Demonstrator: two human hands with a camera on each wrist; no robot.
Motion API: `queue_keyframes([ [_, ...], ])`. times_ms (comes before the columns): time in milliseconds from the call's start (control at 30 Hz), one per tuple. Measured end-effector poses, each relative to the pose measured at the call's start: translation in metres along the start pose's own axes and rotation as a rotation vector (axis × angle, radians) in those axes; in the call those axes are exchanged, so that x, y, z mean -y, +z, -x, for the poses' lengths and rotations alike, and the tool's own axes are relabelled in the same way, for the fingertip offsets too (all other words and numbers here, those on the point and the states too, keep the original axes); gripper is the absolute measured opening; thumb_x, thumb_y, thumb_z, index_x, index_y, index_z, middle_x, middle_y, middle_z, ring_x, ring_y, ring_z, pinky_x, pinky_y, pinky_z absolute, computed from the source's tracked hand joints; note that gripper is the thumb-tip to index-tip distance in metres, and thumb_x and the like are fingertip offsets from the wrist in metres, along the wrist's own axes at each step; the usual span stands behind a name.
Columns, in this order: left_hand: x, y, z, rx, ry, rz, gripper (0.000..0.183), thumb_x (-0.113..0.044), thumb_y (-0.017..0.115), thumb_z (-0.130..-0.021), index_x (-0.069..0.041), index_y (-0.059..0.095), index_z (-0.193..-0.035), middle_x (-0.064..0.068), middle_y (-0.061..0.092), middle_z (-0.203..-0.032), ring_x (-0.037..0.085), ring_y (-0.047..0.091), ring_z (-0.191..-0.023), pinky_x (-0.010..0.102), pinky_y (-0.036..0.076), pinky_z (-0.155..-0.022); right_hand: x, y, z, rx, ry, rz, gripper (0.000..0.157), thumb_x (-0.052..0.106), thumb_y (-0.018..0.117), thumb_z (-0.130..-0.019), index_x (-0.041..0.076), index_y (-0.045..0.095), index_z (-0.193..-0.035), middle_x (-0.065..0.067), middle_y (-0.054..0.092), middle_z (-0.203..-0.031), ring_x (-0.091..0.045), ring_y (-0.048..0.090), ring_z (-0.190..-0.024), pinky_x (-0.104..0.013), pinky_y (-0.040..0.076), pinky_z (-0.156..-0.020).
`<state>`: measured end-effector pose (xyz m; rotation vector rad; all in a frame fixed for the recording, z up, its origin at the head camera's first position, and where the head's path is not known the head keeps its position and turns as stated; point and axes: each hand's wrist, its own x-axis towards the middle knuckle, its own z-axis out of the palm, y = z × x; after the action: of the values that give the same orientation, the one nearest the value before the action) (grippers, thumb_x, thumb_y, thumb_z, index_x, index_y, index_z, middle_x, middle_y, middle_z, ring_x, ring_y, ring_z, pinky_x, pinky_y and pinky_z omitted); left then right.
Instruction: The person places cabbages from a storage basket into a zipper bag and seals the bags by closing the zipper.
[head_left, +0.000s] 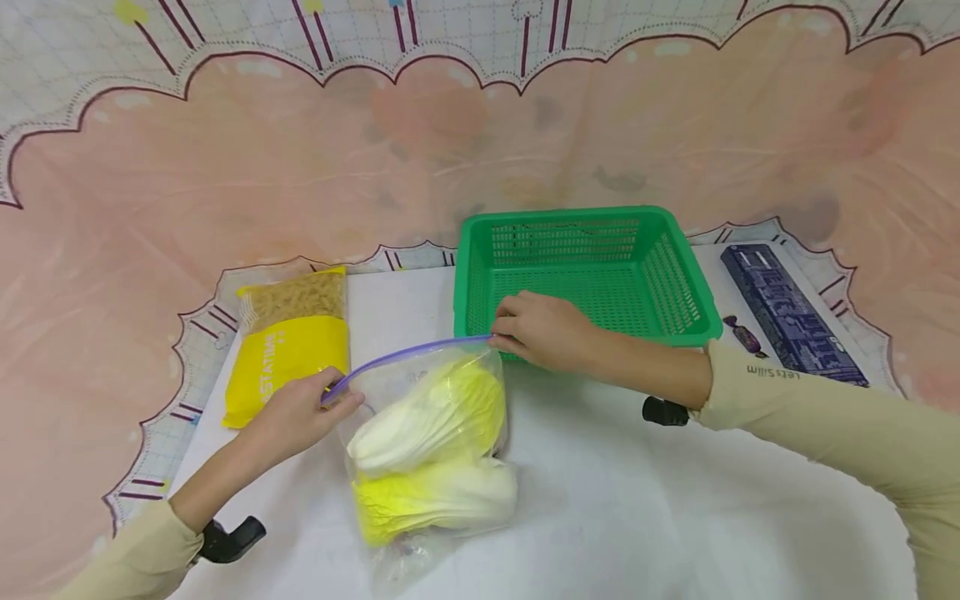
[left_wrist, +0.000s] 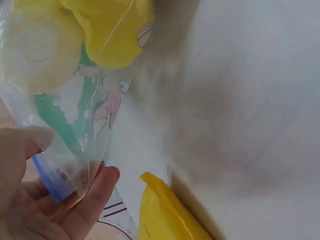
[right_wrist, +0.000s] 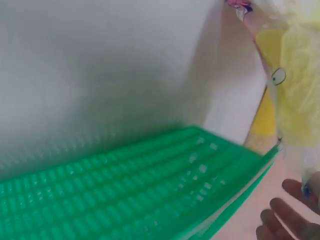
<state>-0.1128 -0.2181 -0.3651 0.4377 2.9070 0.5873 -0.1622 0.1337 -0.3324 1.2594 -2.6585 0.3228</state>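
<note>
A clear zip bag (head_left: 390,383) with a purple zip strip hangs between my two hands. Inside it lie two pale cabbages, one (head_left: 431,417) slanting above the other (head_left: 435,500), white at one end and yellow at the other. My left hand (head_left: 303,408) pinches the left end of the strip; in the left wrist view, the thumb and fingers (left_wrist: 92,200) are on either side of the bag's edge. At the strip's right end, my right hand (head_left: 543,329) pinches the corner in front of the green basket (head_left: 585,337). In the right wrist view that hand (right_wrist: 295,215) is partly cut off.
Behind my left hand lies a yellow bag of pasta (head_left: 296,342). At the right are a dark blue box (head_left: 791,312) and a small wrapped candy image (head_left: 744,336) beside it. White cloth (head_left: 637,517) covers the table.
</note>
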Motion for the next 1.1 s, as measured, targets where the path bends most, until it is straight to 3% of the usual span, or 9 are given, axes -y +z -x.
queue_keyframes([
  [100, 0.0, 0.004, 0.001, 0.028, 0.014, 0.006, 0.029, -0.035, 0.067, -0.091, -0.007, 0.057, -0.09, -0.003, 0.042, -0.063, 0.011, 0.042, -0.058, 0.021, 0.034, -0.05, 0.007, 0.002, 0.005, -0.041, -0.041, 0.084, 0.018, 0.027, 0.065, -0.093, 0.013, 0.076, -0.093, -0.003, 0.069, -0.098, -0.019, 0.062, -0.087, -0.027, 0.055, -0.072],
  [233, -0.002, 0.009, 0.0, 0.057, 0.019, -0.002, 0.031, -0.039, 0.066, -0.091, -0.008, 0.059, -0.092, -0.002, 0.051, -0.068, 0.011, 0.047, -0.062, 0.022, 0.039, -0.052, 0.009, 0.0, 0.011, -0.035, -0.014, 0.106, 0.02, 0.03, 0.064, -0.093, 0.014, 0.075, -0.097, -0.003, 0.069, -0.103, -0.021, 0.063, -0.096, -0.031, 0.054, -0.081],
  [300, -0.005, 0.009, 0.0, 0.047, 0.002, -0.009, 0.037, -0.041, 0.064, -0.091, -0.006, 0.061, -0.101, 0.004, 0.063, -0.08, 0.016, 0.056, -0.07, 0.029, 0.049, -0.059, 0.006, -0.003, 0.013, -0.013, 0.028, 0.074, 0.024, 0.032, 0.061, -0.095, 0.014, 0.073, -0.102, -0.004, 0.069, -0.108, -0.023, 0.062, -0.101, -0.034, 0.053, -0.086],
  [400, -0.011, 0.005, -0.002, -0.003, -0.008, -0.02, 0.047, -0.043, 0.062, -0.093, -0.002, 0.06, -0.116, 0.015, 0.068, -0.106, 0.025, 0.062, -0.089, 0.043, 0.055, -0.076, -0.002, -0.006, 0.015, 0.005, 0.092, 0.035, 0.029, 0.035, 0.058, -0.097, 0.012, 0.071, -0.108, -0.006, 0.068, -0.113, -0.026, 0.061, -0.106, -0.038, 0.052, -0.09],
  [567, -0.023, -0.011, -0.006, -0.11, 0.013, -0.024, 0.052, -0.042, 0.057, -0.096, -0.002, 0.053, -0.129, 0.02, 0.06, -0.126, 0.037, 0.055, -0.111, 0.055, 0.048, -0.091, -0.02, -0.009, 0.019, 0.0, 0.167, 0.032, 0.038, 0.04, 0.057, -0.096, 0.01, 0.068, -0.116, -0.01, 0.068, -0.116, -0.029, 0.06, -0.11, -0.041, 0.051, -0.093],
  [800, -0.028, -0.032, -0.012, -0.303, 0.043, -0.059, 0.053, -0.042, 0.058, -0.095, -0.002, 0.05, -0.13, 0.021, 0.054, -0.132, 0.043, 0.043, -0.126, 0.062, 0.038, -0.101, -0.042, -0.021, 0.03, 0.034, 0.331, 0.003, 0.053, 0.049, 0.051, -0.097, 0.012, 0.057, -0.133, -0.013, 0.06, -0.132, -0.034, 0.054, -0.122, -0.049, 0.047, -0.1],
  [1100, -0.026, -0.046, -0.018, -0.334, 0.023, -0.084, 0.063, -0.044, 0.056, -0.094, 0.0, 0.044, -0.138, 0.026, 0.036, -0.15, 0.049, 0.031, -0.137, 0.068, 0.022, -0.111, -0.066, -0.026, 0.046, 0.004, 0.439, -0.019, 0.06, 0.048, 0.054, -0.096, 0.012, 0.045, -0.144, -0.018, 0.049, -0.143, -0.041, 0.046, -0.13, -0.059, 0.039, -0.105],
])
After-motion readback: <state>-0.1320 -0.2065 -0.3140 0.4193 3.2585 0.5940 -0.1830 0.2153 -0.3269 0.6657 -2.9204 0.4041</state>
